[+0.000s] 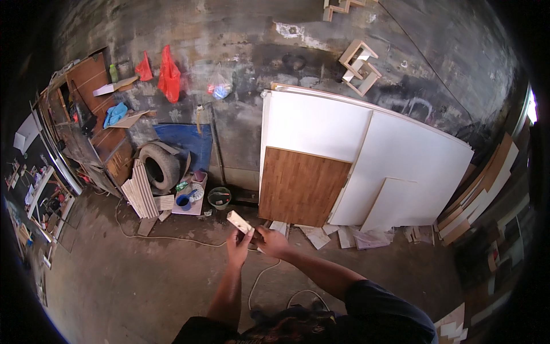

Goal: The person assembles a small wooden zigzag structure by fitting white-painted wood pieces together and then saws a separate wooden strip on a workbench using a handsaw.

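Note:
A short, pale wooden block (239,222) with small dark marks on its face is held up in front of me, tilted down to the right. My left hand (237,245) grips it from below. My right hand (271,243) is closed beside the block's lower right end; what its fingers hold there is hidden. A pale cord (256,286) lies on the concrete floor (143,275) below my hands.
White boards (407,143) and a brown wooden panel (303,183) lean on the wall ahead. A tire (167,165), bucket (219,192) and blue tub (183,200) stand left of them. A wooden cabinet (91,86) is at left; planks (492,172) lean at right; scraps (315,235) lie along the wall.

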`<state>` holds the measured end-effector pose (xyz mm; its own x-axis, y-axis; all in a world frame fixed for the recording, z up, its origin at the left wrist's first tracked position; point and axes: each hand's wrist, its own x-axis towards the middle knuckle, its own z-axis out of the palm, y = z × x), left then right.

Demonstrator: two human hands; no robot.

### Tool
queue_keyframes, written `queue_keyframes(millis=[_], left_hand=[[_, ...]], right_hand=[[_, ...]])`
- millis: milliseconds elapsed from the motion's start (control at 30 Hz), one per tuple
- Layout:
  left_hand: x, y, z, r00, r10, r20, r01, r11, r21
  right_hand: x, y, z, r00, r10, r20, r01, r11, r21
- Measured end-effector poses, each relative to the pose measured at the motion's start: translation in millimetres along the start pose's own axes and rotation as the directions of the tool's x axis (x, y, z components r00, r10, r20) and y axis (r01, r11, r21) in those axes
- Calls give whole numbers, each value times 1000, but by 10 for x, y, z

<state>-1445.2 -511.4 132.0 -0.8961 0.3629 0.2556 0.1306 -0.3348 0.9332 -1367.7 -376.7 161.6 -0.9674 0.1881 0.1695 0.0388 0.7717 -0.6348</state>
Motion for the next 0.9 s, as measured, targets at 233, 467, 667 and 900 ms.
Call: queue_keyframes(millis=[233, 467, 667, 900], left_hand=[[-68, -117, 1185, 986, -17, 169, 12, 1000, 29], [-392, -289, 2446, 926, -81, 370, 86, 996, 2], [-738, -446, 3418, 833, -156, 531, 140, 988, 70], [-1036, -484, 4232, 804, -97, 587, 112, 994, 10]], right_hand=[[-602, 629, -854, 981, 82, -178, -83, 997, -1], [-1405, 1313, -1746, 932, 214, -293, -210, 977, 44], [-2047, 2026, -2282, 901, 254, -352, -236, 967, 95], [-2622, 2254, -2859, 867, 276, -415, -242, 961, 132]])
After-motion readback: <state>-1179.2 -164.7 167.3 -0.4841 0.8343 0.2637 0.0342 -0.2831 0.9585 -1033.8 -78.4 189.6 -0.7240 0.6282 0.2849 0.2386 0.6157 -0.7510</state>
